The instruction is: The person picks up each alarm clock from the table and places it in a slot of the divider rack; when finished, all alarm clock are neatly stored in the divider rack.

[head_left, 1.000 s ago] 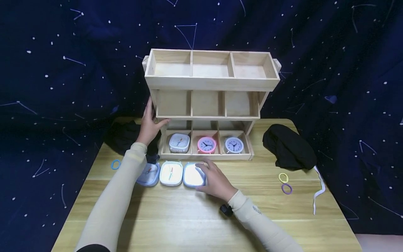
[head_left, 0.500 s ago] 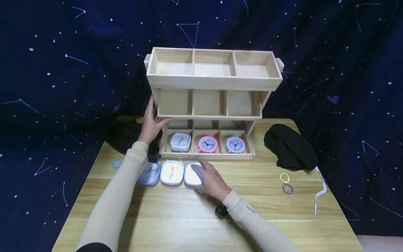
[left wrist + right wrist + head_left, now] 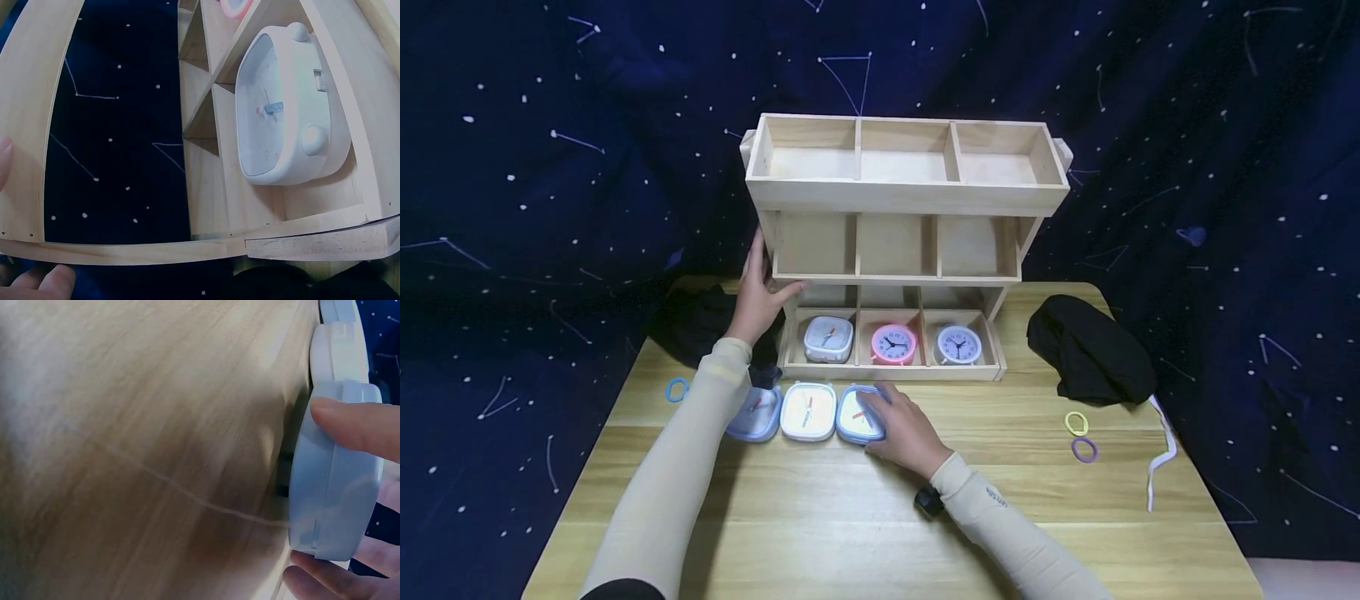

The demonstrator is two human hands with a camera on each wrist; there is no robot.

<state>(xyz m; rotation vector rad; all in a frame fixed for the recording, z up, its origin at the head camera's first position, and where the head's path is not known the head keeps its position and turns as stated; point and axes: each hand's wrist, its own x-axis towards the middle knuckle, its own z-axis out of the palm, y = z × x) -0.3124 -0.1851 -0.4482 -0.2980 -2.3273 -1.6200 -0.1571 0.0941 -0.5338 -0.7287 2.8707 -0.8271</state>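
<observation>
Three square clocks lie face up in a row on the table. My right hand point(image 3: 898, 425) grips the rightmost, a blue clock point(image 3: 856, 414), by its edges; in the right wrist view a thumb and a finger pinch the blue clock point(image 3: 337, 487). Beside it lie a white clock point(image 3: 808, 411) and a lavender clock point(image 3: 754, 414), partly under my left forearm. My left hand point(image 3: 758, 292) holds the left side post of the wooden shelf point(image 3: 902, 196). Its bottom tier holds a white square clock point(image 3: 827, 338), a pink round clock point(image 3: 893, 344) and a pale round clock point(image 3: 958, 344). The white square clock point(image 3: 284, 119) fills the left wrist view.
The shelf's upper two tiers hold nothing. Black cloth bundles lie right point(image 3: 1090, 350) and left point(image 3: 696, 321) of the shelf. Hair ties lie on the table: blue point(image 3: 676, 390), yellow point(image 3: 1076, 423), purple point(image 3: 1083, 450). A white cord point(image 3: 1161, 454) hangs near the right edge.
My right hand has slid slightly left and its fingers now wrap the blue clock, whose face shows its hands. The left hand stays on the shelf.
</observation>
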